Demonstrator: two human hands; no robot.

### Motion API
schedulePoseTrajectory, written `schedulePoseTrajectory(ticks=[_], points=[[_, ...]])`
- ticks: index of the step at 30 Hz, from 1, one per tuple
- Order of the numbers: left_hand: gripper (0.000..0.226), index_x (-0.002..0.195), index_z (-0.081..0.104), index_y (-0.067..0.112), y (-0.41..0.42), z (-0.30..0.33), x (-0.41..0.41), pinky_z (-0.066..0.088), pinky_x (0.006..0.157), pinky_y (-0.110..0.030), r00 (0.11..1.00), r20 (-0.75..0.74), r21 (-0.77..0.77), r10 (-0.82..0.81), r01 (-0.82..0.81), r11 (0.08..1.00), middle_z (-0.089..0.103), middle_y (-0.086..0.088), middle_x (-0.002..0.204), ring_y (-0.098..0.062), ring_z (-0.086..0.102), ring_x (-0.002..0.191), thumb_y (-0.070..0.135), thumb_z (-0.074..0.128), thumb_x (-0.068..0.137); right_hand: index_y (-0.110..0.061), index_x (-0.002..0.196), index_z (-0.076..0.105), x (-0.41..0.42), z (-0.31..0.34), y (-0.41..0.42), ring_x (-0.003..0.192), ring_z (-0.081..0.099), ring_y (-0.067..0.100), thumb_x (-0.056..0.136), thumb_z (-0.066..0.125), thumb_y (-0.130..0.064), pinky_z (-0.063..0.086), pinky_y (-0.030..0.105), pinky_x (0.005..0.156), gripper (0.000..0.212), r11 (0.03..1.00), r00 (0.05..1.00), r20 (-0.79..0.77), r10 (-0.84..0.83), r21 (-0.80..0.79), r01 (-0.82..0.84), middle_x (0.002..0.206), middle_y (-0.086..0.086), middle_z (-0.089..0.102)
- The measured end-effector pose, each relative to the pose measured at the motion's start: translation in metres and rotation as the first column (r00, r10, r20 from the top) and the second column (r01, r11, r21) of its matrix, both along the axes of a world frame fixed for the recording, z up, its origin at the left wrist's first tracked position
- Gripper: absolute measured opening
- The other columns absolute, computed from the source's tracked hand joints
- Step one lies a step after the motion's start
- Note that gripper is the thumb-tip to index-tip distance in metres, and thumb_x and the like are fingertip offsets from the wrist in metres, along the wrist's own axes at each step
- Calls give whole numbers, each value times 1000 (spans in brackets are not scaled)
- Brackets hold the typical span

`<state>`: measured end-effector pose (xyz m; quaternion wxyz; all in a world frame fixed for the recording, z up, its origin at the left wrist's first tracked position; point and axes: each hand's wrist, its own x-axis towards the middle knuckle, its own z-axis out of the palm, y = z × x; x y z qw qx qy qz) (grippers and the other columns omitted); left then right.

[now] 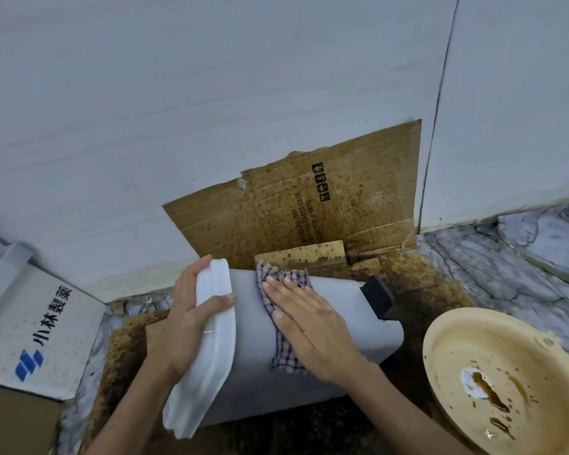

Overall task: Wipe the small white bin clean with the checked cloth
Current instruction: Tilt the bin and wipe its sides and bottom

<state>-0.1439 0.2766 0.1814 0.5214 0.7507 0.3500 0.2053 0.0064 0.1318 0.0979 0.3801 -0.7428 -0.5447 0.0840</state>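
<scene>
The small white bin [349, 310] lies on its side over a stained floor, its lidded top end pointing left and its base with a black foot pedal [380, 298] to the right. My left hand [194, 316] grips the white lid rim [216, 343], thumb over the edge. My right hand [309, 323] lies flat on the bin's side, fingers spread, pressing the blue-and-white checked cloth [281, 351] against it. The cloth shows above and below my palm.
Stained brown cardboard [309, 205] leans against the white wall behind the bin. A dirty cream basin [506, 379] with brown residue sits at the right. A white box with blue printing [37, 333] stands at the left. Marble floor extends at the far right.
</scene>
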Motion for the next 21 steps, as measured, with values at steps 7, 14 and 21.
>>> schedulePoseTrajectory(ticks=[7,14,21], points=[[70,128,41,61,-5,3,5,43,83,-31,999,-11,24,-33,33,999,41,17,137,-9,49,117,62,63,61,-34,153,33,39,-14,-6,147,24,0,107,28,-43,17,31,123,48,963,967,-91,-240,-146,225,159,-16,33],[73,133,36,61,-4,4,13,41,95,-34,994,-40,103,-99,103,989,33,42,134,-3,43,124,66,62,64,-26,119,59,54,6,41,126,51,22,107,25,-40,30,39,107,39,938,952,-160,-260,-275,210,131,-1,62],[109,159,19,39,-12,13,17,30,112,-33,984,-89,151,-157,169,974,22,21,163,-8,29,146,69,64,64,-25,135,58,45,49,88,134,46,30,103,22,-49,31,43,106,54,898,863,-352,-363,-380,223,146,4,53]])
